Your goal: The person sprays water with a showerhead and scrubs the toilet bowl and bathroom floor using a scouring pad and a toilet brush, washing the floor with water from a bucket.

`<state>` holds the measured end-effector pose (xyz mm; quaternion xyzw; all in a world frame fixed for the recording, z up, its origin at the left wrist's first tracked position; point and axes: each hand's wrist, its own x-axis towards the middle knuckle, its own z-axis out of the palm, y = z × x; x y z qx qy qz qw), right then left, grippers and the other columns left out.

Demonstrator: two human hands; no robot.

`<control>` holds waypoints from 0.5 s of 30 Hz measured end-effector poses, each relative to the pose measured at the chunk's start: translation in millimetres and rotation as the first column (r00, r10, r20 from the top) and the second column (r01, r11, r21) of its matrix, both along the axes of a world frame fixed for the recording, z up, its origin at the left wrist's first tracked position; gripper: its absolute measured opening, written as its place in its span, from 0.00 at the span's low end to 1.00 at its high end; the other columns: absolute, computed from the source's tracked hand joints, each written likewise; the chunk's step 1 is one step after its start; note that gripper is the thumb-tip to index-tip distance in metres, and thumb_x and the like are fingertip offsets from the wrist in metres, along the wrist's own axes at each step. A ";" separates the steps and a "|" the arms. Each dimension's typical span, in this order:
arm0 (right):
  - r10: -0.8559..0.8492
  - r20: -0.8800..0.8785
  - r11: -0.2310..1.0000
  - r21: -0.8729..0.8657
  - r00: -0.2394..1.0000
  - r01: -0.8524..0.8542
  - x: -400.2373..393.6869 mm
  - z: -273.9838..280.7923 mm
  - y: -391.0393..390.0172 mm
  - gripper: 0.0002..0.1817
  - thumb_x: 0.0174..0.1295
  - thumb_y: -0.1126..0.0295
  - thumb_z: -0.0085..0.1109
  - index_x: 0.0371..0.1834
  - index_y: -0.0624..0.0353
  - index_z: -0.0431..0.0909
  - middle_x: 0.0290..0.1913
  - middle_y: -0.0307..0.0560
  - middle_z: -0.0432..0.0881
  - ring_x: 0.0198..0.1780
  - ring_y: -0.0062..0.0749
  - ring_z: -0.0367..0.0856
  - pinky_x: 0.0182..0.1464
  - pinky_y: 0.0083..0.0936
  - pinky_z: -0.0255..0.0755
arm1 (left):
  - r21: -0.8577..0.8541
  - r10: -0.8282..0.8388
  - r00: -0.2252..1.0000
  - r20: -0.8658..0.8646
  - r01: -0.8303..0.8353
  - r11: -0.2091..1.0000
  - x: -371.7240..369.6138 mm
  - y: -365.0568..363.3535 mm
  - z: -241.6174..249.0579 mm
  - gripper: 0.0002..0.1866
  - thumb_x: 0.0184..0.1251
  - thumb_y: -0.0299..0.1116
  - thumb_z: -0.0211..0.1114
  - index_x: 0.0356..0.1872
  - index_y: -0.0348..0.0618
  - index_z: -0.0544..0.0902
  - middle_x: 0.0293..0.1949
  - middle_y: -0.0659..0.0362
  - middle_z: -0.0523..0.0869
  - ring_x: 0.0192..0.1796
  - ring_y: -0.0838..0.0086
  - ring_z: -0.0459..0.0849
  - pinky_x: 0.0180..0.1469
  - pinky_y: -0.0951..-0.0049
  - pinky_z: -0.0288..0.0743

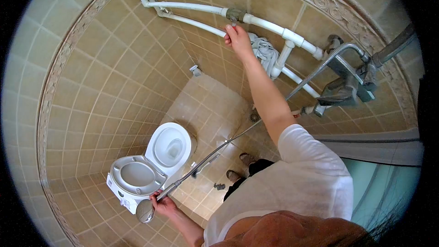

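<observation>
My left hand (163,205), at the lower left near the toilet, is closed around the handle of a shower head (145,212). The round chrome face of the shower head hangs just below my fingers. From its handle a metal shower hose (238,136) runs up across the floor to the wall. My right hand (238,41) reaches to the white wall pipe at the top, its fingers pinched at the small handle of a pipe valve (235,15). A bit of red shows at the fingertips, and the hand hides most of the handle.
A white toilet (184,139) with its lid raised stands left of my feet. A shower mixer (345,89) juts from the right wall. White pipes (270,24) run along the tiled wall, with a grey cloth (265,52) draped there. A floor drain (254,117) lies below.
</observation>
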<state>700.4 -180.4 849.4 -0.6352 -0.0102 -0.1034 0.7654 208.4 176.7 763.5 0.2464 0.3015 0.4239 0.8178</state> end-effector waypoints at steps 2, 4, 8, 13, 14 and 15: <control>0.013 0.023 0.998 -0.056 1.000 -0.012 -3.0 -1.7 -2.6 0.18 0.60 0.58 0.47 0.33 0.67 0.72 0.22 0.42 0.75 0.21 0.21 0.72 0.24 0.18 0.67 | 0.004 0.004 1.000 0.008 -0.004 1.000 -1.2 -4.4 2.0 0.02 0.58 0.27 0.53 0.30 0.40 0.72 0.25 0.57 0.77 0.31 0.70 0.74 0.43 0.64 0.68; 0.070 -0.002 0.998 0.003 0.998 -0.070 -4.8 -3.0 -4.2 0.19 0.60 0.57 0.46 0.36 0.66 0.71 0.23 0.43 0.75 0.24 0.20 0.73 0.27 0.17 0.68 | 0.004 0.007 1.000 0.017 -0.008 1.000 -2.7 -6.9 0.2 0.02 0.58 0.27 0.53 0.30 0.40 0.72 0.25 0.57 0.77 0.31 0.70 0.74 0.42 0.65 0.68; 0.063 -0.021 0.996 -0.067 0.998 -0.064 -4.2 -0.1 -1.1 0.19 0.61 0.58 0.42 0.34 0.65 0.73 0.24 0.50 0.77 0.25 0.32 0.76 0.29 0.27 0.70 | -0.014 0.019 0.999 0.045 -0.018 1.000 -8.7 -6.0 -8.0 0.01 0.57 0.25 0.53 0.30 0.41 0.72 0.26 0.58 0.77 0.30 0.71 0.75 0.42 0.66 0.69; -0.017 0.073 0.673 -0.737 0.997 0.065 -2.3 17.3 -11.4 0.22 0.62 0.57 0.37 0.25 0.63 0.76 0.28 0.64 0.76 0.34 0.56 0.74 0.38 0.42 0.66 | -0.097 0.115 0.993 0.003 -0.115 0.989 -7.4 -10.2 -12.9 0.02 0.58 0.26 0.52 0.29 0.41 0.71 0.25 0.58 0.76 0.31 0.71 0.74 0.42 0.66 0.67; -0.010 0.082 0.670 -0.740 0.997 0.068 -2.7 20.5 -12.3 0.22 0.62 0.57 0.37 0.25 0.63 0.76 0.28 0.64 0.76 0.34 0.56 0.74 0.38 0.42 0.66 | -0.081 0.083 0.996 0.031 -0.080 0.993 -7.4 -9.1 -17.6 0.01 0.57 0.25 0.51 0.30 0.41 0.72 0.26 0.58 0.77 0.31 0.71 0.75 0.41 0.66 0.69; -0.005 0.054 0.644 -0.764 0.999 0.044 -3.2 22.7 -11.9 0.23 0.62 0.57 0.36 0.25 0.64 0.76 0.29 0.63 0.76 0.34 0.56 0.74 0.38 0.41 0.66 | -0.062 0.050 0.997 0.060 -0.046 0.997 -7.5 -7.7 -20.6 0.02 0.57 0.23 0.51 0.30 0.42 0.72 0.27 0.58 0.77 0.31 0.71 0.76 0.41 0.66 0.70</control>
